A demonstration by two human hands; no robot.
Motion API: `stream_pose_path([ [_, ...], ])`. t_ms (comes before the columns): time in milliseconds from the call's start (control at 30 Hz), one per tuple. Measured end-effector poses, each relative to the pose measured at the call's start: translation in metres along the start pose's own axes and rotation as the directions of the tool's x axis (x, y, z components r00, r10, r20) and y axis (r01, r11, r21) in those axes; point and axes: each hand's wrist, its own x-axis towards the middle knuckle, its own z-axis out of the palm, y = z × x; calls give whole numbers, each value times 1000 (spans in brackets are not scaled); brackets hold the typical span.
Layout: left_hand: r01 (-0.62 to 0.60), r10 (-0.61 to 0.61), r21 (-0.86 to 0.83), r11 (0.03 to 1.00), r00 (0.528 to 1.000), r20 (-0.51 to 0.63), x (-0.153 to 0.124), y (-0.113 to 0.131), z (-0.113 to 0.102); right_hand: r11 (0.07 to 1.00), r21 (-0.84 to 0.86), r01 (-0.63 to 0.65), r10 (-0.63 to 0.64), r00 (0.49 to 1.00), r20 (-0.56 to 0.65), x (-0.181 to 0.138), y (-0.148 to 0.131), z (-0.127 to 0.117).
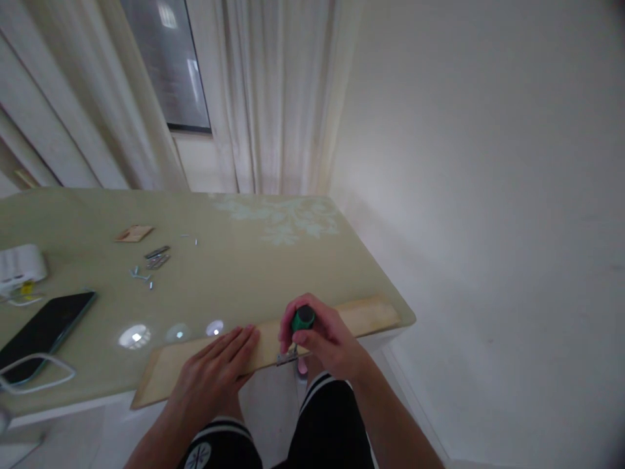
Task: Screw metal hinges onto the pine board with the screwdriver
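A long pale wooden board (371,314) lies along the near edge of the table (244,260). My left hand (215,371) rests flat on the board with its fingers stretched out. My right hand (319,339) is closed round a screwdriver with a green and black handle (303,319), held upright. Its tip meets a small metal bracket (287,357) at the board's near edge.
Several loose screws and metal parts (151,264) and a small wooden piece (134,233) lie at the table's far left. A dark phone (43,332), a white cable (39,374) and a white box (19,264) sit at the left edge. Curtains and a wall stand behind.
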Motion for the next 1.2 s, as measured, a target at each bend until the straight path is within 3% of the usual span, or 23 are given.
stream_pose_path([
  [133,-6,6,13,1000,1000,-14,0,1,1,981,-186,62,-82,992,-100,-3,4,9],
  [300,-13,13,16,1000,1000,10,2,3,-1,937,-321,138,-223,943,-246,-4,19,16],
  [433,2,-2,-6,1000,1000,5,0,4,-2,968,-208,143,-201,935,-293,2,26,11],
  [600,28,-27,-55,998,1000,16,-6,3,-1,990,34,137,-128,972,-196,16,17,-14],
  [733,23,-18,-107,994,998,55,-8,1,2,981,195,0,-19,995,94,25,14,-26],
  [800,23,-12,-142,990,997,76,-8,-1,3,981,184,-57,29,988,151,27,16,-24],
  [900,51,-32,-182,982,994,105,-9,-2,5,993,113,-30,26,999,30,26,20,-15],
  [1000,75,-51,-178,981,989,135,-10,-2,6,997,-40,59,-63,992,-113,18,22,-2],
  [1100,71,-42,-163,984,984,173,-12,-3,5,964,-224,146,-199,951,-237,7,26,11],
  [1200,54,-25,-163,985,985,171,-11,-5,5,942,-298,155,-257,904,-341,-2,32,22],
])
